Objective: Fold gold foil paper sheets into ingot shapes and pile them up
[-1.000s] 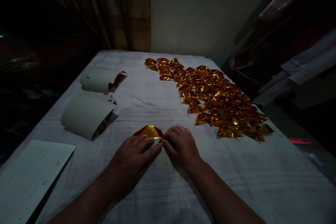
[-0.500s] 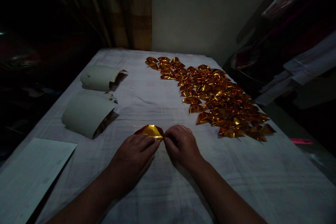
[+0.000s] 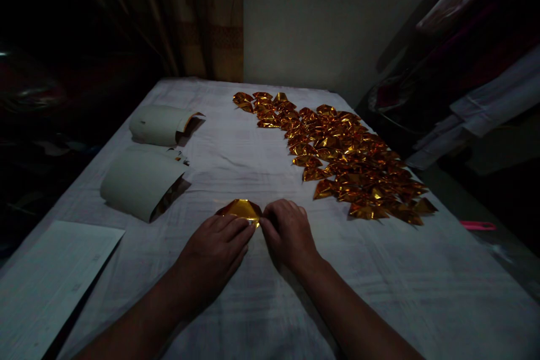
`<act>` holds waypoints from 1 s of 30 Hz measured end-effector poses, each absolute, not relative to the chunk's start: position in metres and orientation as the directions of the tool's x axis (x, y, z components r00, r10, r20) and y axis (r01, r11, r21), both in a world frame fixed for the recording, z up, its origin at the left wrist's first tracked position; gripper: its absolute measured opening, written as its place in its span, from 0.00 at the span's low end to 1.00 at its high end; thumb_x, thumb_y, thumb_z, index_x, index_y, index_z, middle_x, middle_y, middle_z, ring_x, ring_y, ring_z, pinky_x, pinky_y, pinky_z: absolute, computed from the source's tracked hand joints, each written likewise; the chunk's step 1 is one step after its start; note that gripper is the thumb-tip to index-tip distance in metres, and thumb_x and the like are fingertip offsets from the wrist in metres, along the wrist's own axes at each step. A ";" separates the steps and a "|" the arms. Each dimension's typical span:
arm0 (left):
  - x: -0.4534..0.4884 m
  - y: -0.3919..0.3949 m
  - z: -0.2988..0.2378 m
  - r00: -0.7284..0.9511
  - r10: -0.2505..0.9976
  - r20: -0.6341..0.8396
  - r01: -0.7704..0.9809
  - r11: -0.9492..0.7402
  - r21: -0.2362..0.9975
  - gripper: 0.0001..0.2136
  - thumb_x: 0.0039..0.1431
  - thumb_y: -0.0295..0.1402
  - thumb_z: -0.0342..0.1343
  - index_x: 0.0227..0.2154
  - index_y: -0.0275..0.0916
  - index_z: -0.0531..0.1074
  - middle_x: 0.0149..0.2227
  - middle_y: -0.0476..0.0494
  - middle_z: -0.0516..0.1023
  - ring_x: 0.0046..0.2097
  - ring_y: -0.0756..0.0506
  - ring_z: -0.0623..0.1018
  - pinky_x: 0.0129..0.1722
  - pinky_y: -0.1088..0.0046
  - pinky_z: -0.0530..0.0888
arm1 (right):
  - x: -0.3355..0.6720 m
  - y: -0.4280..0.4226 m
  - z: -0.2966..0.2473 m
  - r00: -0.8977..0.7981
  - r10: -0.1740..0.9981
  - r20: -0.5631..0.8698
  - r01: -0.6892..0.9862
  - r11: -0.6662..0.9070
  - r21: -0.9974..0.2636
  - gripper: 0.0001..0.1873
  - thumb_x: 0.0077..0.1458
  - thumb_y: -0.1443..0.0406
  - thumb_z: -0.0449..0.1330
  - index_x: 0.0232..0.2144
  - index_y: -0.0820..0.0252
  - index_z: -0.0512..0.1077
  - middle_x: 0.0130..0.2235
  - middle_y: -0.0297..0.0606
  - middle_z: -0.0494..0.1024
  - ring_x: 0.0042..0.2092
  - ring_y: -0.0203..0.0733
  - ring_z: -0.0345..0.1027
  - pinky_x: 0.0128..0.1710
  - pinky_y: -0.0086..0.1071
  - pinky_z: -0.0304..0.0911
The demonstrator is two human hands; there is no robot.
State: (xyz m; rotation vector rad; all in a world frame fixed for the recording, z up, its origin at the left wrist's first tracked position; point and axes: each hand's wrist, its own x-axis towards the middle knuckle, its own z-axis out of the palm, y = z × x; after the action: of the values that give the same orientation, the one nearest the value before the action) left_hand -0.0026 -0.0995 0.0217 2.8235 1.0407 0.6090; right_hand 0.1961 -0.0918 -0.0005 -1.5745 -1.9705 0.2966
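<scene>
A folded piece of gold foil paper lies on the cloth in front of me. My left hand presses its near edge, fingers together and covering the lower left part. At the right corner, my right hand pinches the foil between thumb and bent fingers; the exact grip is partly hidden. Many similar folded gold foil pieces spread in a loose heap to the right, beyond my right hand.
Two curled pale grey card sheets stand arched on the left side of the cloth-covered table. A flat white board lies at the near left. Clothes hang on the right. A pink item shows past the right edge.
My right hand has moved very slightly left along with the foil corner. The view has shifted a little; both hands stay on the same piece.
</scene>
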 end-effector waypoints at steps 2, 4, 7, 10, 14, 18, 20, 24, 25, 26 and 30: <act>-0.003 -0.100 0.021 0.687 0.632 0.359 0.609 -0.770 0.190 0.16 0.68 0.28 0.49 0.54 0.37 0.72 0.49 0.39 0.79 0.50 0.40 0.77 0.50 0.57 0.76 | 0.197 -0.092 -0.002 -0.129 0.944 0.305 0.810 0.277 -0.517 0.06 0.56 0.71 0.60 0.31 0.55 0.69 0.33 0.35 0.75 0.39 0.45 0.66 0.40 0.38 0.54; -0.004 -0.100 0.021 0.678 0.624 0.387 0.610 -0.772 0.175 0.15 0.67 0.28 0.49 0.54 0.36 0.73 0.49 0.39 0.79 0.50 0.40 0.77 0.50 0.58 0.76 | 0.199 -0.092 -0.003 -0.137 0.940 0.312 0.799 0.291 -0.526 0.06 0.56 0.72 0.59 0.33 0.55 0.70 0.34 0.35 0.76 0.39 0.45 0.67 0.41 0.38 0.55; -0.005 -0.100 0.019 0.678 0.614 0.405 0.607 -0.778 0.163 0.14 0.67 0.27 0.50 0.52 0.36 0.74 0.49 0.39 0.80 0.50 0.41 0.77 0.50 0.58 0.76 | 0.200 -0.093 -0.004 -0.129 0.924 0.359 0.763 0.324 -0.559 0.11 0.56 0.72 0.59 0.42 0.57 0.71 0.38 0.38 0.78 0.42 0.46 0.69 0.43 0.39 0.57; -0.005 -0.099 0.016 0.673 0.609 0.420 0.598 -0.782 0.177 0.14 0.66 0.27 0.50 0.52 0.38 0.74 0.48 0.39 0.80 0.49 0.41 0.78 0.50 0.57 0.77 | 0.199 -0.095 -0.003 -0.177 0.903 0.391 0.744 0.383 -0.548 0.14 0.58 0.72 0.60 0.47 0.55 0.73 0.43 0.39 0.79 0.45 0.46 0.70 0.45 0.40 0.59; -0.004 -0.100 0.013 0.654 0.616 0.439 0.603 -0.775 0.189 0.14 0.67 0.28 0.49 0.51 0.38 0.74 0.48 0.39 0.79 0.50 0.40 0.77 0.51 0.56 0.76 | 0.198 -0.097 -0.001 -0.312 0.859 0.406 0.733 0.490 -0.472 0.10 0.59 0.71 0.61 0.40 0.52 0.78 0.44 0.37 0.80 0.45 0.45 0.69 0.44 0.40 0.59; -0.011 -0.099 0.022 0.620 0.610 0.494 0.587 -0.778 0.223 0.11 0.67 0.27 0.50 0.47 0.40 0.74 0.45 0.40 0.80 0.48 0.42 0.78 0.50 0.59 0.76 | 0.198 -0.097 0.002 -0.333 0.852 0.403 0.722 0.506 -0.472 0.10 0.59 0.69 0.62 0.42 0.52 0.79 0.44 0.39 0.80 0.45 0.46 0.69 0.44 0.41 0.60; -0.020 -0.097 0.027 0.557 0.647 0.520 0.632 -0.737 0.240 0.09 0.66 0.28 0.51 0.45 0.40 0.74 0.44 0.40 0.79 0.47 0.42 0.77 0.50 0.59 0.75 | 0.198 -0.097 0.003 -0.340 0.852 0.398 0.719 0.508 -0.475 0.10 0.58 0.68 0.63 0.42 0.53 0.79 0.45 0.39 0.80 0.45 0.47 0.69 0.44 0.42 0.61; -0.040 -0.088 0.027 0.422 0.766 0.484 0.759 -0.591 0.273 0.11 0.64 0.29 0.50 0.47 0.39 0.71 0.49 0.37 0.77 0.51 0.38 0.76 0.53 0.53 0.73 | 0.200 -0.096 0.007 -0.373 0.851 0.369 0.720 0.517 -0.464 0.11 0.58 0.68 0.63 0.43 0.54 0.79 0.45 0.39 0.80 0.45 0.47 0.69 0.44 0.42 0.61; -0.044 -0.086 0.025 0.411 0.785 0.464 0.771 -0.571 0.283 0.11 0.63 0.30 0.49 0.47 0.39 0.70 0.50 0.37 0.77 0.52 0.37 0.75 0.53 0.52 0.72 | 0.200 -0.096 0.007 -0.379 0.852 0.362 0.722 0.517 -0.461 0.11 0.58 0.68 0.63 0.43 0.54 0.78 0.45 0.39 0.80 0.45 0.47 0.69 0.44 0.42 0.61; -0.047 -0.085 0.023 0.415 0.794 0.444 0.771 -0.566 0.291 0.12 0.63 0.30 0.49 0.48 0.39 0.70 0.49 0.37 0.77 0.51 0.37 0.76 0.53 0.52 0.72 | 0.200 -0.096 0.008 -0.382 0.852 0.358 0.724 0.516 -0.458 0.11 0.58 0.67 0.63 0.43 0.53 0.78 0.45 0.39 0.80 0.46 0.47 0.69 0.45 0.42 0.61; -0.053 -0.081 0.019 0.495 0.788 0.367 0.735 -0.604 0.308 0.12 0.63 0.29 0.49 0.48 0.40 0.70 0.48 0.40 0.79 0.51 0.39 0.76 0.55 0.52 0.69 | 0.201 -0.096 0.009 -0.395 0.846 0.358 0.724 0.527 -0.445 0.10 0.58 0.67 0.63 0.43 0.54 0.78 0.45 0.39 0.80 0.46 0.47 0.69 0.45 0.43 0.61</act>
State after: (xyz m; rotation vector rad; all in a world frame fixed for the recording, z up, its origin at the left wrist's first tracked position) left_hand -0.0526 -0.0806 0.0194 2.6187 1.3394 0.7310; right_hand 0.2013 -0.0958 0.0091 -1.2716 -2.2216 0.2932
